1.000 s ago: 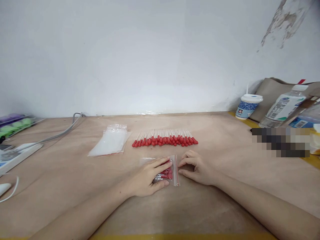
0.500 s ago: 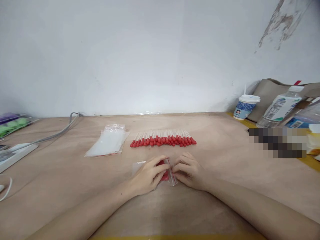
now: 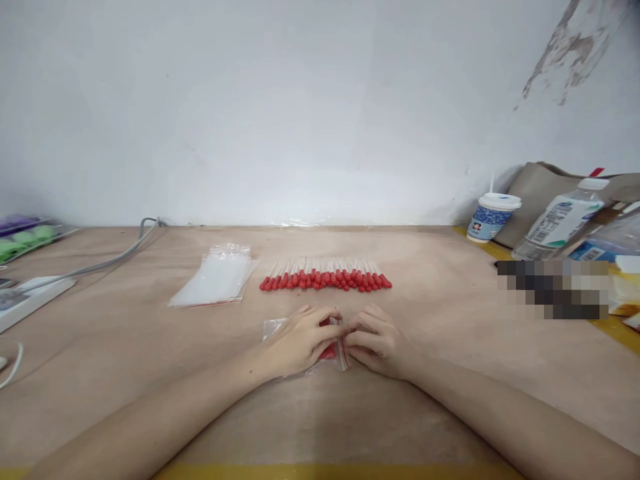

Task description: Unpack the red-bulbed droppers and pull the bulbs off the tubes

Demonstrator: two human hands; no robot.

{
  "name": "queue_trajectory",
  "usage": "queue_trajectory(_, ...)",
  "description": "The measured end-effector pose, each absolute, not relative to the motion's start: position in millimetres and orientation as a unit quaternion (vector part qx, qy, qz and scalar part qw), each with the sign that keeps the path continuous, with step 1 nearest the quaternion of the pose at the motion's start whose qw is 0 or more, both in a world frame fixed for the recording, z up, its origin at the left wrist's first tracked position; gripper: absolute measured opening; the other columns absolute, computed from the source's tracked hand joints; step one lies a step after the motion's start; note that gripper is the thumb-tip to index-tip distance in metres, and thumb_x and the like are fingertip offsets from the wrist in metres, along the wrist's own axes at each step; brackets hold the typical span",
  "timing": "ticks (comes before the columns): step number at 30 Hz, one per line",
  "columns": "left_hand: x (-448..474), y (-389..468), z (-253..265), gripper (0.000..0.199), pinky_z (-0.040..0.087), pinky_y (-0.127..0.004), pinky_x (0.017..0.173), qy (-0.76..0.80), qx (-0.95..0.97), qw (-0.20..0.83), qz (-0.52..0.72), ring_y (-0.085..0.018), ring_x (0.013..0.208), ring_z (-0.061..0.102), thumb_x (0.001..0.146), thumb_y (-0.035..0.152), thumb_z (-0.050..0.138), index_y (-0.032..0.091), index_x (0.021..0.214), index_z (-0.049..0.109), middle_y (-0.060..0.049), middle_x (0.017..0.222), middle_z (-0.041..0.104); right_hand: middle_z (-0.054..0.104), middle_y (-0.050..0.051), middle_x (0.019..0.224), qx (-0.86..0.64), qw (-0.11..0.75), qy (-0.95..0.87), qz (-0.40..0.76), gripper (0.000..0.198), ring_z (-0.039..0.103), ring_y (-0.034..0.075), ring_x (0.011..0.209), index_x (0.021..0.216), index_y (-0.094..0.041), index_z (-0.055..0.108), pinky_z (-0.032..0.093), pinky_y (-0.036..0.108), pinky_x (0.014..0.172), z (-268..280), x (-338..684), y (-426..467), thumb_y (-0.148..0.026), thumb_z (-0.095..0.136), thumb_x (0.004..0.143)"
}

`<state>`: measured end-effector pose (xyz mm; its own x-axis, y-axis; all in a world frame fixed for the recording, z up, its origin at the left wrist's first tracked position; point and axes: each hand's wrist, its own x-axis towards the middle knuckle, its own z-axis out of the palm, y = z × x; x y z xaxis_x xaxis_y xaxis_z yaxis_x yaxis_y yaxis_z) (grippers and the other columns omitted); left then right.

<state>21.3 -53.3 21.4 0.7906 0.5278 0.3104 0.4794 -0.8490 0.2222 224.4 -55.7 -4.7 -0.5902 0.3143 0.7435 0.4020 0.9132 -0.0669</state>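
Note:
A small clear zip-lock bag (image 3: 344, 361) lies flat on the table, its red-lined closure facing right. Red-tipped items (image 3: 327, 353) show through the plastic, partly covered by fingers. My left hand (image 3: 299, 341) rests across the bag, fingers curled onto it near the closure. From the other side, my right hand (image 3: 384, 343) has its fingers bent and drawn together at the closure edge, touching or almost touching the left fingertips. Just beyond both hands, a row of pale sticks with red rounded heads (image 3: 326, 279) lies with the heads toward me.
Left of the row is a stack of clear zip-lock bags (image 3: 215, 277). A grey cable (image 3: 117, 261) runs to a white power strip (image 3: 43, 300) at far left. On the right stand a paper cup (image 3: 493, 219), a plastic bottle (image 3: 563, 223) and a grey-beige bag (image 3: 525, 193).
My left fingers have shifted slightly right along the closure, closer to my right fingers. My right hand stays at the closure. The camera view has shifted slightly.

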Motion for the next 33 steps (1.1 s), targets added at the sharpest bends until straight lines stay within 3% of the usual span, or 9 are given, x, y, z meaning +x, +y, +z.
queue_trajectory(7, 21, -52, 14, 0.022, 0.040, -0.032, 0.086, 0.274, 0.935, 0.065, 0.214, -0.017, 0.101, 0.051, 0.089, 0.019, 0.038, 0.020, 0.096, 0.059, -0.006, 0.112, 0.053, 0.057, 0.002, 0.076, -0.204, 0.399, -0.892, -0.055, 0.011, 0.044, 0.012, 0.069, 0.071, -0.018, 0.056, 0.036, 0.026, 0.064, -4, 223, -57, -0.012, 0.052, 0.078)
queue_trajectory(17, 19, -47, 19, 0.025, 0.040, -0.033, 0.084, 0.256, 0.948, 0.042, 0.185, -0.018, 0.098, 0.052, 0.088, 0.018, 0.041, 0.023, 0.106, 0.057, -0.005, 0.112, 0.055, 0.056, 0.001, 0.073, -0.199, 0.369, -0.902, -0.102, 0.012, 0.042, 0.013, 0.069, 0.079, -0.020, 0.059, 0.031, 0.028, 0.065, -1, 223, -55, -0.014, 0.049, 0.080)
queue_trajectory(24, 15, -34, 14, 0.019, 0.044, -0.027, 0.075, 0.193, 0.959, -0.047, 0.204, -0.015, 0.083, 0.057, 0.090, 0.022, 0.041, 0.018, 0.090, 0.060, -0.003, 0.093, 0.062, 0.055, 0.001, 0.071, -0.193, 0.370, -0.899, -0.131, 0.017, 0.043, 0.013, 0.071, 0.079, -0.018, 0.057, 0.031, 0.030, 0.069, -2, 220, -54, -0.010, 0.042, 0.081)
queue_trajectory(33, 12, -35, 9, 0.025, 0.047, -0.023, 0.077, 0.170, 0.963, -0.107, 0.181, -0.013, 0.091, 0.058, 0.092, 0.020, 0.034, 0.019, 0.083, 0.057, -0.004, 0.090, 0.063, 0.055, 0.000, 0.068, -0.165, 0.305, -0.924, -0.159, 0.024, 0.045, 0.013, 0.073, 0.071, -0.018, 0.052, 0.031, 0.031, 0.077, 1, 218, -48, -0.007, 0.035, 0.083)
